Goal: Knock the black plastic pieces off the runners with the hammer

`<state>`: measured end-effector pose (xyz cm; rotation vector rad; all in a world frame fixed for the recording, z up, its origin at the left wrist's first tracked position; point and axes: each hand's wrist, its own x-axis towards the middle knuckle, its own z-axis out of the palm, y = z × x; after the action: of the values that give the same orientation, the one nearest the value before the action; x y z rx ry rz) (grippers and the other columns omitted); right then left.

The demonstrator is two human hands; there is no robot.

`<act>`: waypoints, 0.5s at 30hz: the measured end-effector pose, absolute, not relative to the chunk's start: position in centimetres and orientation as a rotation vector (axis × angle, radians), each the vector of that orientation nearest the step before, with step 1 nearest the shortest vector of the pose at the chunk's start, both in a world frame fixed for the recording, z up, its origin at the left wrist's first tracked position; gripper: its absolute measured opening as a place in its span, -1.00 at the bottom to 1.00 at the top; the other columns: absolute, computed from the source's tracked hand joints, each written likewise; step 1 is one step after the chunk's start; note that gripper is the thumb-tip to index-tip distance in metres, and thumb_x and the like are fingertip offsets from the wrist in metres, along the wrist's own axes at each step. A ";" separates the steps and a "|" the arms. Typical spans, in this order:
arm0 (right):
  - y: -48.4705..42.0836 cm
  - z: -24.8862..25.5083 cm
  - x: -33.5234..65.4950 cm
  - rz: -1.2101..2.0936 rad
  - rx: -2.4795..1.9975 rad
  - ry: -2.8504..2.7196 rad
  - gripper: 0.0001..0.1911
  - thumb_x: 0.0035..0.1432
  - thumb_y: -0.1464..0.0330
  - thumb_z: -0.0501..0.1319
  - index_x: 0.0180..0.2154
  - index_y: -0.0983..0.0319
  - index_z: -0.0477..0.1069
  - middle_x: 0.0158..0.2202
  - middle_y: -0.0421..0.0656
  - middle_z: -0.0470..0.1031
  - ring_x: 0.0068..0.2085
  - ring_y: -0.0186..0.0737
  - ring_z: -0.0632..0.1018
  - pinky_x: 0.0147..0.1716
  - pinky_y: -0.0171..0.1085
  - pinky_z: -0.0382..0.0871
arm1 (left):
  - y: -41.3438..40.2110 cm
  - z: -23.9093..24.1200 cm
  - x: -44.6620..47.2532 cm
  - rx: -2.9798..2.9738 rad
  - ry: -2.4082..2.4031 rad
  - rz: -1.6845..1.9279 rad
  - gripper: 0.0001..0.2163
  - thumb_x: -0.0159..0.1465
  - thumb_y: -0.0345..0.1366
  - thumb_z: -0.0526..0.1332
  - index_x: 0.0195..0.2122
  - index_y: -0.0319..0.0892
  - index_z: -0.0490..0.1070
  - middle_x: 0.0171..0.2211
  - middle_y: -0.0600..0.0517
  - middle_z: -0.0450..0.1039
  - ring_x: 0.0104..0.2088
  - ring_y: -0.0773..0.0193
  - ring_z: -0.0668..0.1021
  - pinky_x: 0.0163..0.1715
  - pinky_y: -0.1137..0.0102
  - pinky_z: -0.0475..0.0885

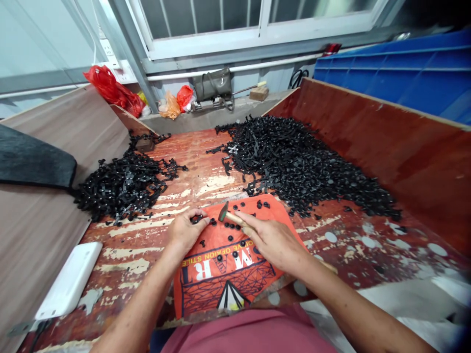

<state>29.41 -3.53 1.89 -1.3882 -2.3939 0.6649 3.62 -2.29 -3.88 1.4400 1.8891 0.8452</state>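
Observation:
My left hand (pixel 187 229) pinches a small black plastic part (pixel 196 219) at the upper left edge of an orange printed cloth (pixel 224 269). My right hand (pixel 272 240) is wrapped round the wooden handle of a small hammer (pixel 225 214), whose metal head hovers just right of that part. Several small black round pieces (pixel 231 226) lie scattered on the cloth between my hands.
A big heap of black plastic parts (pixel 294 166) lies at the right, a smaller heap (pixel 121 184) at the left, on a worn red board (pixel 198 166) with raised sides. A white power bank (pixel 69 279) lies near left. Blue crates (pixel 405 68) stand behind right.

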 end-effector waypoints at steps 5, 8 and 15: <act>-3.4 2.7 28.4 0.573 -1.271 -2.290 -0.51 0.42 0.34 0.00 0.31 -0.12 0.15 0.06 -0.22 0.56 -0.11 -0.20 0.63 -0.16 -0.25 0.50 | -2.4 -3.8 3.7 1.434 1.883 0.839 -0.76 0.08 -0.06 0.31 -0.29 -0.05 0.59 -0.44 0.09 0.60 -0.45 0.22 0.54 -0.45 0.42 0.35; -3.4 2.4 27.8 0.520 -1.265 -2.317 -0.47 0.41 0.36 -0.01 0.34 -0.08 0.10 0.04 -0.18 0.57 -0.11 -0.19 0.63 -0.15 -0.24 0.49 | -2.5 -3.8 3.7 1.423 1.857 0.875 -0.77 0.08 -0.08 0.32 -0.30 -0.05 0.60 -0.44 0.08 0.60 -0.43 0.20 0.56 -0.42 0.41 0.37; -3.6 1.6 27.4 0.490 -1.336 -2.388 -0.46 0.42 0.33 -0.02 0.36 -0.07 0.05 -0.14 -0.18 0.64 -0.22 -0.15 0.64 -0.28 -0.23 0.45 | -2.6 -3.6 3.8 1.390 1.811 0.932 -0.81 0.05 -0.12 0.35 -0.33 -0.04 0.60 -0.47 0.07 0.60 -0.38 0.14 0.57 -0.37 0.38 0.38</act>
<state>27.40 -3.64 1.61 -1.3362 -2.3884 0.4897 3.77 -2.62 -3.57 1.3900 1.8105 0.9325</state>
